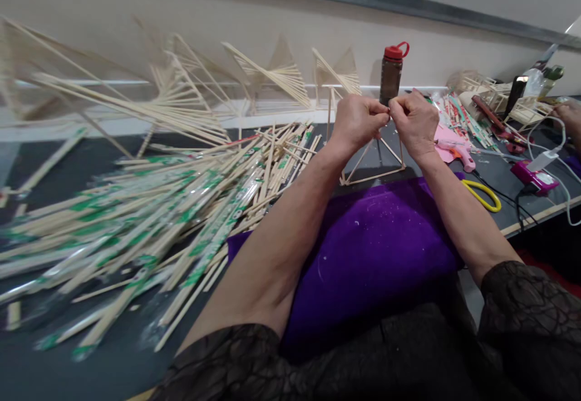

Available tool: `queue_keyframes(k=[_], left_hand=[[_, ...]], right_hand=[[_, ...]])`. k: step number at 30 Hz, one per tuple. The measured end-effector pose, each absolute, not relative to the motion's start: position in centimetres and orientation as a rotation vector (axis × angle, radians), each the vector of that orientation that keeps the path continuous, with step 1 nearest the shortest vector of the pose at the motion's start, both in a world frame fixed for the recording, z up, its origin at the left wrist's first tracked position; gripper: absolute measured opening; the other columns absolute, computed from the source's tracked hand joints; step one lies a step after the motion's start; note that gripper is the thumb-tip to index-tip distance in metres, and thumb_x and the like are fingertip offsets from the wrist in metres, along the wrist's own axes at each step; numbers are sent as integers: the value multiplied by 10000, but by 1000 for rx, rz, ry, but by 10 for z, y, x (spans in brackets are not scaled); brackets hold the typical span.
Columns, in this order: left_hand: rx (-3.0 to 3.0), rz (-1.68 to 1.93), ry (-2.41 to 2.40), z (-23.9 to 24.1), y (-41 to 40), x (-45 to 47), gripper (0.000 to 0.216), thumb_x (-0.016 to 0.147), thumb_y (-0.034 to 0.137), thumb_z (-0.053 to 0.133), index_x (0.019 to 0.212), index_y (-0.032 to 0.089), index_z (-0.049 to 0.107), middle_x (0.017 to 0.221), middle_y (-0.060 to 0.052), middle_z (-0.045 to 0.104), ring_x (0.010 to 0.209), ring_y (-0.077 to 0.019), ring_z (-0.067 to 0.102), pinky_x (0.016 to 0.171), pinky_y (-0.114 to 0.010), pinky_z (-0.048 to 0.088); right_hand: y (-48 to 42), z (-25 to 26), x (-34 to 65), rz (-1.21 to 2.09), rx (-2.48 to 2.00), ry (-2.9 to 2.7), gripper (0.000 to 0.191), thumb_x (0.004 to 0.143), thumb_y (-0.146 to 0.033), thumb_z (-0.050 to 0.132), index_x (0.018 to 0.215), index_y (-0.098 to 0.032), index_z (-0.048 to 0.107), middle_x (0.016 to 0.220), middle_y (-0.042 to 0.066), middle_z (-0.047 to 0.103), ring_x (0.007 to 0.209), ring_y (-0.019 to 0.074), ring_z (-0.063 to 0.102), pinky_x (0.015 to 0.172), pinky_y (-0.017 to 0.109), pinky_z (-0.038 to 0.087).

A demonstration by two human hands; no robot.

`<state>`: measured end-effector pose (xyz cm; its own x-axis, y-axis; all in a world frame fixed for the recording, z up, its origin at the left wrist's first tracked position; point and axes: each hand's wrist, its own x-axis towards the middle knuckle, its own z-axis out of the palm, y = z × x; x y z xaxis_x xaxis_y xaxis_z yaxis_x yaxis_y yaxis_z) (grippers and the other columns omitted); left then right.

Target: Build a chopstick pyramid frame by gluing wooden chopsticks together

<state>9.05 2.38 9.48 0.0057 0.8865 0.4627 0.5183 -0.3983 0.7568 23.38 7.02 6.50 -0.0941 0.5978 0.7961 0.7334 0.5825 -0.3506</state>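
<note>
My left hand point(356, 120) and my right hand point(415, 124) are raised side by side over the table, both with fingers pinched together at the top of a small frame of thin wooden sticks point(370, 174). The frame's base rests on the dark table just beyond a purple cloth point(381, 250). The fingertips of the two hands nearly touch at the frame's peak. What sits between them is too small to make out beyond the stick ends.
A big heap of wrapped and bare chopsticks point(149, 225) covers the left of the table. Finished stick fans point(281, 77) lean on the wall. A red-capped bottle point(391, 71), pink glue gun point(449, 147), yellow scissors point(483, 194) and another person's hand point(569, 117) lie right.
</note>
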Motion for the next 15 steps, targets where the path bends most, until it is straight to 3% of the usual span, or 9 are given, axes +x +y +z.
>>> queue_keyframes(k=[3, 8, 15], left_hand=[[1895, 1419, 1476, 112, 17, 77, 113, 780, 200, 654, 761, 183, 765, 584, 9, 644, 601, -156, 662, 597, -269, 530], [1538, 1894, 1551, 131, 18, 36, 154, 817, 243, 663, 893, 177, 780, 726, -7, 735, 494, -89, 548, 430, -226, 362], [1395, 1752, 1621, 105, 42, 11, 127, 770, 293, 691, 834, 193, 737, 654, 0, 651, 511, -108, 539, 419, -230, 336]], right_hand=[[66, 66, 232, -172, -1133, -1768, 340, 1047, -348, 482, 840, -210, 714, 840, 27, 694, 832, 159, 642, 778, 297, 486], [55, 68, 227, -178, -1200, -1725, 292, 994, -263, 509, 798, -201, 717, 813, 22, 679, 783, 150, 610, 731, 293, 437], [50, 68, 226, -160, -1192, -1705, 249, 935, -212, 545, 732, -204, 689, 758, 22, 649, 719, 145, 565, 678, 307, 386]])
